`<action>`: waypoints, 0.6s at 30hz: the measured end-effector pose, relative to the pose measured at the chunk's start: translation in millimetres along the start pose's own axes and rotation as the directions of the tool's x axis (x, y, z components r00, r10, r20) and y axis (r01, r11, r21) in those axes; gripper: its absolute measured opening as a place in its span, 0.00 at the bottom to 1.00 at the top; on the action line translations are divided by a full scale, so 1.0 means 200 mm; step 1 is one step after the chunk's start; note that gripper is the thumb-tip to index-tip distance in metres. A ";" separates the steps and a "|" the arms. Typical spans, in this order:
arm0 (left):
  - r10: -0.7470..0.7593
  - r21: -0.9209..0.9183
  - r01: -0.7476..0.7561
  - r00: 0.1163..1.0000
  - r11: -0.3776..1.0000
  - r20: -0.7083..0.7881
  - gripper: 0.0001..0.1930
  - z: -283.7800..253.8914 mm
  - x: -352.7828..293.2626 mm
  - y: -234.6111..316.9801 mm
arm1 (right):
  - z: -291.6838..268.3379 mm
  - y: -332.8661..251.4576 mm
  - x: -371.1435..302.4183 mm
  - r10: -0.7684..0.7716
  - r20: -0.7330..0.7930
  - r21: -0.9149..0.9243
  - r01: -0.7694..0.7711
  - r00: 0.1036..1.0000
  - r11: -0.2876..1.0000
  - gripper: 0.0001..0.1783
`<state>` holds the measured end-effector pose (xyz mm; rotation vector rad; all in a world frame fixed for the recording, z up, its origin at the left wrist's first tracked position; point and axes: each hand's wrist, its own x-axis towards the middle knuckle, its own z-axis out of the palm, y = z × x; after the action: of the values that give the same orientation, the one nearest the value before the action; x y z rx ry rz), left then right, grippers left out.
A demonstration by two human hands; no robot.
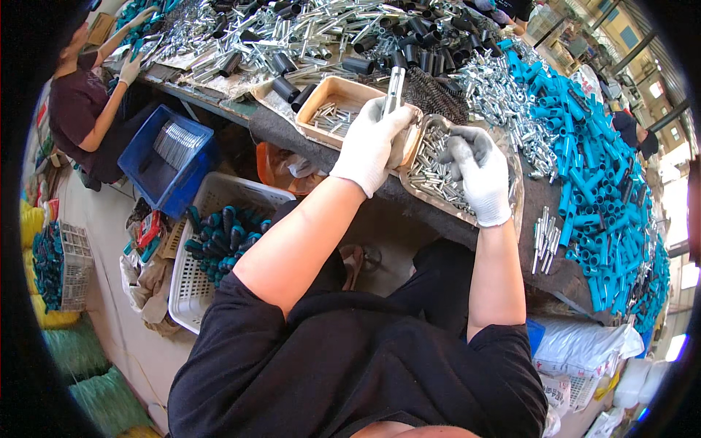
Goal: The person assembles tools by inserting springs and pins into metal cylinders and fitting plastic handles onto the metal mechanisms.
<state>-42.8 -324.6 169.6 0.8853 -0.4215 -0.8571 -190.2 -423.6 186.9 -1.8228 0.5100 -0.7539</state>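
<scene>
My left hand (371, 139), in a white glove, is closed around a shiny metal tube (395, 89) that points away from me. It is above the right edge of a shallow tan tray (310, 104) holding small metal pins (332, 118). Over a second tray (517, 196), filled with short silver pins (436, 174), hovers my gloved right hand (480, 171). Its fingers are curled together with grey, dirty tips; whatever they pinch is too small or hidden to make out.
Loose metal tubes (314, 33) and black sleeves (358, 66) cover the bench's far side. Teal tubes (584, 182) pile up at right. White (219, 191) and blue (175, 120) crates stand left below the bench. Another person (84, 109) works at far left.
</scene>
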 end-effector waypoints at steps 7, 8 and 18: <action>0.088 0.180 -0.090 0.996 0.979 0.017 0.20 -0.04 0.04 -0.06 | -0.03 -0.03 0.01 0.212 0.012 0.127 -0.211 0.977 0.969 0.13; 0.087 0.181 -0.089 0.996 0.980 0.017 0.20 -0.04 0.04 -0.06 | -0.02 -0.02 0.01 0.190 -0.008 0.124 -0.188 0.982 0.974 0.14; -0.063 0.208 0.054 0.997 0.977 0.035 0.13 -0.03 0.05 -0.03 | -0.05 -0.03 0.03 0.191 0.049 0.145 -0.197 0.980 0.970 0.13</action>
<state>-36.5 -331.1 160.1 1.0776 -0.5294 -0.8977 -193.5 -431.1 196.6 -1.6179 0.5848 -0.6095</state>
